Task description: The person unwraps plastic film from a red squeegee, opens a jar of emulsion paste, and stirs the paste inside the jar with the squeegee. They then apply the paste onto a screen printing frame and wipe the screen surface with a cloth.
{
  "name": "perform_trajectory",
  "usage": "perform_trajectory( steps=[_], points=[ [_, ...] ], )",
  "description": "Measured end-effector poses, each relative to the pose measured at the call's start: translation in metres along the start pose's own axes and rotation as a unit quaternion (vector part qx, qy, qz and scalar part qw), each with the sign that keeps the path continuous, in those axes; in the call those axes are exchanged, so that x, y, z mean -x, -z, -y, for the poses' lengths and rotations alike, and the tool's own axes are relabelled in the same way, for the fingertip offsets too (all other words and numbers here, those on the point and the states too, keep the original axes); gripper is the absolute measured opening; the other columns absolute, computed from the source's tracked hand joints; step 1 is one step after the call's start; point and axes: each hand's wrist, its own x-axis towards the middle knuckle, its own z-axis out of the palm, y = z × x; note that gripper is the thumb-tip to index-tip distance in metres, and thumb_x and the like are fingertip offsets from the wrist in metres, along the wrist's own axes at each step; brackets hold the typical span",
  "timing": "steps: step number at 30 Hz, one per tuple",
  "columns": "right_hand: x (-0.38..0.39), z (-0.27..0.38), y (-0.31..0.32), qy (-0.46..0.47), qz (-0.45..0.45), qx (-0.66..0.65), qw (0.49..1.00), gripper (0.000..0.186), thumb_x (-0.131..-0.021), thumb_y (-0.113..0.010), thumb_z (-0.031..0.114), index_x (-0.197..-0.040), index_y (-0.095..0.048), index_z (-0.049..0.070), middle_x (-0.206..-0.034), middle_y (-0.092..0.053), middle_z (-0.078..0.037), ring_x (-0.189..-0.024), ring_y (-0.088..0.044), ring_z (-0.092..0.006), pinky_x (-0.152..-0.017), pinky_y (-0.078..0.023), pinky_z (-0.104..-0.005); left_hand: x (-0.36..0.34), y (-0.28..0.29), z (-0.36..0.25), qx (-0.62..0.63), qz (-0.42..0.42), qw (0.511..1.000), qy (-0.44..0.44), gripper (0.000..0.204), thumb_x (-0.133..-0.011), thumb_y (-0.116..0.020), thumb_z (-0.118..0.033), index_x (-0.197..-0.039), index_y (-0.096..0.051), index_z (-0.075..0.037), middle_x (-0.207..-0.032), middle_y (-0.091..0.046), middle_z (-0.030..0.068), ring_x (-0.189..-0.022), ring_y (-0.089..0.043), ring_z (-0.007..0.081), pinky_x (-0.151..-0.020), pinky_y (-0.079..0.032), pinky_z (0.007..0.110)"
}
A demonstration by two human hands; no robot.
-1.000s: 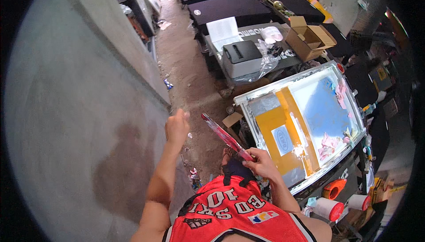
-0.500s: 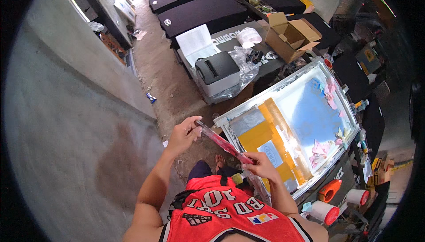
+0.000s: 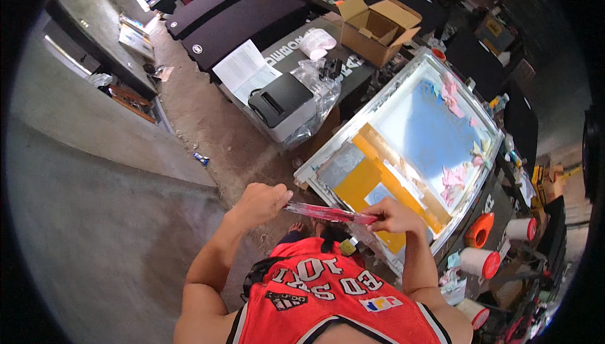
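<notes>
A long, narrow, pink-red smeared squeegee [image 3: 324, 212] lies nearly level across the front of my body. My left hand [image 3: 259, 205] is closed on its left end. At its other end, the fingers of my right hand [image 3: 398, 217] pinch it. Just beyond my right hand is a large printing screen frame [image 3: 310, 177], tilted, with yellow and brown tape along its near-left part and a blue-white mesh. The squeegee is apart from the mesh. Crumpled pink rags [image 3: 452, 183] rest on the frame's right side.
A black-and-white boxy machine [image 3: 283, 106] sits ahead on a dark board, beside papers [image 3: 242, 70] and an open cardboard box [image 3: 378, 29]. White tubs with red lids [image 3: 479, 261] and an orange ring-shaped object [image 3: 480, 230] stand right. A grey wall [image 3: 107, 218] runs along my left.
The squeegee has turned from a steep slant to nearly level, its left end lower. My left hand has come down with it. My view has shifted, moving the bench leftward.
</notes>
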Motion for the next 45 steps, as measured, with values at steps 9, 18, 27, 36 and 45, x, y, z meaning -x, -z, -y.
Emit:
perform_trajectory(
  steps=[9,18,27,36,45],
  points=[
    [-0.029,0.035,-0.029,-0.056,-0.042,0.055,0.996,0.039,-0.076,-0.076,0.014,-0.115,-0.071,0.008,-0.072,-0.066,-0.011,-0.064,-0.06,-0.0217,-0.062,-0.046,-0.0366,0.005,-0.01,0.07,0.053,-0.169,0.981,-0.077,0.01,-0.088,-0.06,-0.01,-0.097,-0.058,-0.006,-0.09,-0.068,0.0154,-0.085,-0.066,0.0376,-0.069,-0.052,0.047],
    [-0.036,0.057,-0.086,-0.067,-0.164,-0.037,0.984,0.041,-0.079,-0.076,0.014,-0.117,-0.068,0.004,-0.082,-0.069,-0.009,-0.073,-0.06,-0.0165,-0.071,-0.049,-0.0338,0.046,-0.019,0.1,0.46,-0.078,0.882,0.07,0.02,-0.099,-0.056,-0.012,-0.116,-0.053,-0.003,-0.101,-0.066,0.0118,-0.088,-0.067,0.0227,-0.075,-0.052,0.032],
    [-0.06,0.077,-0.158,-0.047,-0.277,-0.047,0.958,0.041,-0.082,-0.074,0.009,-0.121,-0.066,0.006,-0.074,-0.064,-0.01,-0.067,-0.053,-0.0132,-0.066,-0.047,-0.0312,0.022,-0.016,0.073,0.723,-0.075,0.67,0.148,0.022,-0.106,-0.05,-0.024,-0.095,-0.058,-0.007,-0.088,-0.065,0.0051,-0.077,-0.063,0.0134,-0.063,-0.048,0.028],
    [-0.062,0.062,-0.209,-0.012,-0.358,-0.083,0.93,0.04,-0.082,-0.073,0.005,-0.121,-0.066,0.005,-0.07,-0.058,-0.014,-0.061,-0.051,-0.0144,-0.062,-0.047,-0.0313,0.031,-0.01,0.067,0.762,-0.047,0.631,0.141,0.005,-0.097,-0.062,-0.004,-0.094,-0.064,-0.001,-0.09,-0.067,0.0059,-0.08,-0.064,0.0157,-0.072,-0.054,0.029],
    [-0.035,0.066,-0.222,-0.009,-0.382,-0.134,0.914,0.042,-0.081,-0.073,0.005,-0.123,-0.065,0.004,-0.075,-0.065,-0.015,-0.065,-0.056,-0.0145,-0.067,-0.05,-0.0314,0.026,-0.012,0.063,0.776,0.053,0.607,0.16,0.008,-0.09,-0.069,0.002,-0.094,-0.063,0.0,-0.093,-0.069,0.0079,-0.082,-0.066,0.0192,-0.081,-0.058,0.035]
  ],
)
